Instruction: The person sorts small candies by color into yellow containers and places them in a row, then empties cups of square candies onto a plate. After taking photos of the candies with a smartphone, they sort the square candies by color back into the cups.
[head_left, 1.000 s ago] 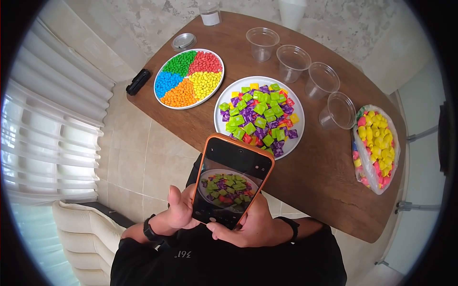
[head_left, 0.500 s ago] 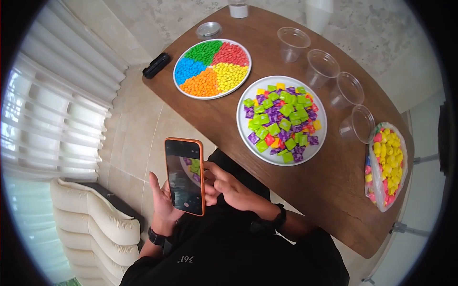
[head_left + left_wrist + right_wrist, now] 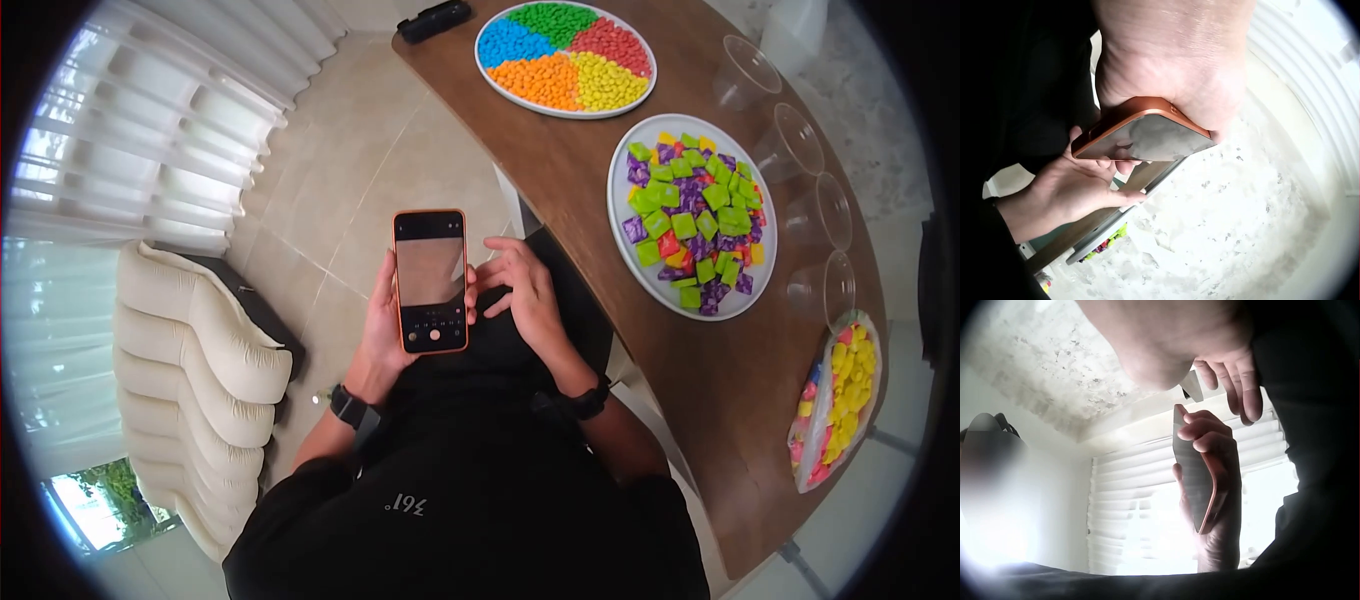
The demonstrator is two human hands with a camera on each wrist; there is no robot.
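Note:
My left hand point(image 3: 381, 322) grips a smartphone point(image 3: 432, 282) in an orange case, thumb along one edge and fingertips round the other. On the phone's lit screen is a camera view of a beige surface. Just to the right of the phone, my right hand point(image 3: 527, 297) holds nothing, its fingers loosely bent and spread. From the right wrist view, the left hand's fingers point(image 3: 1207, 431) wrap the phone's edge, while the right hand point(image 3: 1229, 378) hangs above with fingers relaxed. In the left wrist view the phone point(image 3: 1166, 140) is seen end-on under the palm.
On the wooden table point(image 3: 660, 370) to the right are a plate point(image 3: 625, 225) of wrapped square sweets, a plate point(image 3: 480, 75) of colour-sorted candies, several clear plastic cups point(image 3: 833, 212), a bag point(image 3: 845, 390) of yellow and pink pieces and a black object point(image 3: 433, 20). A cream sofa point(image 3: 190, 370) stands left.
The phone has gone from both hands over the table's edge to the left hand alone, lower and away from the plates. My right hand has let go. The view has swung left.

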